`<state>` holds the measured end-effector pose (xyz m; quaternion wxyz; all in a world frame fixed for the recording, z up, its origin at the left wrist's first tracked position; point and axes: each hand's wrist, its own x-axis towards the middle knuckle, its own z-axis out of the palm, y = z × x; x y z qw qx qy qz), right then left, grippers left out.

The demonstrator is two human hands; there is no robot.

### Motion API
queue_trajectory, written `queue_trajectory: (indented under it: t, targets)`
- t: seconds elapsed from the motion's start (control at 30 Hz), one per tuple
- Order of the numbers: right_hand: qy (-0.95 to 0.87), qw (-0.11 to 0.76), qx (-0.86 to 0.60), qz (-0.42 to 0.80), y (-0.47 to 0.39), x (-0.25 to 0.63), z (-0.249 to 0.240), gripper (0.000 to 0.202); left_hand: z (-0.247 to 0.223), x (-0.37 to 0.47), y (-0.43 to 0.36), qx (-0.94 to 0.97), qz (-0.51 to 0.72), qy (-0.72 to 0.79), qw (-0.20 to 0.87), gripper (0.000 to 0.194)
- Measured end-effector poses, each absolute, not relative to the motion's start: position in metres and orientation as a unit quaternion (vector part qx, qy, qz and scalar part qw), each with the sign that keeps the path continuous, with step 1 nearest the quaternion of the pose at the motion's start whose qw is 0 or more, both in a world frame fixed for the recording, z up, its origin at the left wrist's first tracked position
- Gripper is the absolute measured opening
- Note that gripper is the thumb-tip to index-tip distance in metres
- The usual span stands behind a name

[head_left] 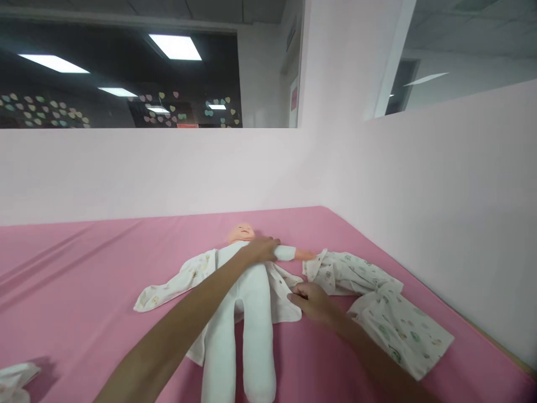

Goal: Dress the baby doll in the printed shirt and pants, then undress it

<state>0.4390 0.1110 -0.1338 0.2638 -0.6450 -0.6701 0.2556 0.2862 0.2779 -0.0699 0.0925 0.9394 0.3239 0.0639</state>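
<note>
A baby doll [259, 313] with a white cloth body lies on its back, head at the far end and legs toward me. Its arm at picture left is inside the sleeve of a small printed white baby shirt [180, 282]. The shirt's other half spreads out from under the doll at picture right. My left hand [263, 249] reaches across the chest, closed around the doll's upper arm at picture right, whose forearm and hand stick out past it. Lower down, my right hand [312, 300] pinches the front edge of the loose shirt half.
A pink sheet [104, 257] covers the surface. At the right lies a bunched, leaf-printed white baby garment [398, 319], beside the doll's hand. White cloth [17, 380] shows at the lower left corner. White walls [168, 173] with windows stand behind and to the right.
</note>
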Motion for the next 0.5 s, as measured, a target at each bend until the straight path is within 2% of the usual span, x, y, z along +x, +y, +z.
queue_trajectory:
  t: [0.07,0.17,0.37,0.5]
  targets:
    - [-0.651,0.249,-0.689,0.198,0.115,0.445,-0.134,0.039,-0.063,0.276,0.28,0.938,0.076,0.318,0.112,0.033]
    - [-0.608,0.205,-0.762,0.085,0.132,0.448,-0.134,0.032,-0.053,0.263,0.277,0.935,0.102,0.312,0.135,0.035]
    - [-0.678,0.13,-0.717,0.098,0.163,0.445,-0.13,0.016,-0.043,0.246,0.269,0.935,0.132,0.286,0.164,0.037]
    - [-0.67,0.123,-0.729,0.068,0.178,0.473,-0.113,0.016,-0.044,0.235,0.265,0.906,0.174,0.313,0.226,0.038]
